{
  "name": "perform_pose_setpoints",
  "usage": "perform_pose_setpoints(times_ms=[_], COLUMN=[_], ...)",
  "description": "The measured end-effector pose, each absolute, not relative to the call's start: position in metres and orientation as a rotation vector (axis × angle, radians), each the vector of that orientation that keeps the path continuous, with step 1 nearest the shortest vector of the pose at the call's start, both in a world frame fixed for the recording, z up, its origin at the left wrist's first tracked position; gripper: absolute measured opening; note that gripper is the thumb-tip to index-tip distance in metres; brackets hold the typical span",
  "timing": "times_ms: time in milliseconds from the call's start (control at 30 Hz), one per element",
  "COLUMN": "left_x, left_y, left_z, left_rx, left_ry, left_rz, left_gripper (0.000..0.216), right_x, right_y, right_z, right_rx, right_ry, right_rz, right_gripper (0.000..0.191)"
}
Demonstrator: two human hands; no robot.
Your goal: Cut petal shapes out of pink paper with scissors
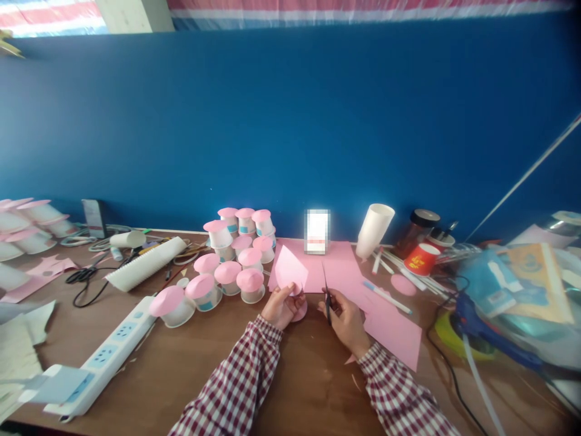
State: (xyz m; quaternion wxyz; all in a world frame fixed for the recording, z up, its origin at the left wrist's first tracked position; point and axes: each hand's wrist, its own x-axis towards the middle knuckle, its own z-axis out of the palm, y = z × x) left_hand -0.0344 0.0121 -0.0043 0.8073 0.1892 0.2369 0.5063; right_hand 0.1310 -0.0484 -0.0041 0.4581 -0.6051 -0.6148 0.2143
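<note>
Nearest, the left hand (281,306) pinches a pink paper piece (290,271) and holds it up off the surface (204,363). The right hand (345,320) is closed on the scissors (327,295), blades just beside the paper's edge, so the cut looks unfinished. Uncut pink sheets (390,327) lie to the right. Farther back, about a dozen pink-topped cups (229,272) stand done, and a stack of white cups (374,231) remains bare.

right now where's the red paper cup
In the head view the red cup sits right of centre near the blue wall, just in front of the dark jar and beyond the right hand holding scissors.
</note>
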Motion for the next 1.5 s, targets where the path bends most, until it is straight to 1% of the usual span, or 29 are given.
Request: perform_pose_setpoints(times_ms=[300,500,633,833,967,1233,1500], left_x=[-0.035,-0.036,-0.039,-0.042,-0.044,-0.045,-0.045], left_y=[0.010,0.008,0.007,0.006,0.007,0.008,0.007], left_z=[-0.003,-0.004,-0.004,-0.003,-0.003,-0.007,-0.008], left_rx=[0.432,0.473,0.481,0.446,0.418,0.441,0.478], left_ry=[0.484,0.398,0.354,0.490,0.492,0.400,0.398], left_rz=[1.069,0.993,0.972,0.939,0.953,0.957,0.939], left_gripper=[0.015,0.013,0.016,0.018,0.024,0.017,0.020], right_x=[0.130,0.131,0.131,0.131,0.132,0.132,0.132], right_y=[-0.049,-0.049,-0.050,-0.049,-0.048,-0.048,-0.048], right_z=[-0.001,0.001,0.001,-0.003,-0.006,-0.008,-0.006], right_rx=[-1.485,-1.460,-1.471,-1.463,-1.456,-1.414,-1.451], right_ry=[-1.512,-1.519,-1.528,-1.523,-1.533,-1.541,-1.542], right_rz=[0.489,0.493,0.480,0.511,0.519,0.525,0.501], right_gripper=[0.032,0.030,0.029,0.033,0.033,0.031,0.032])
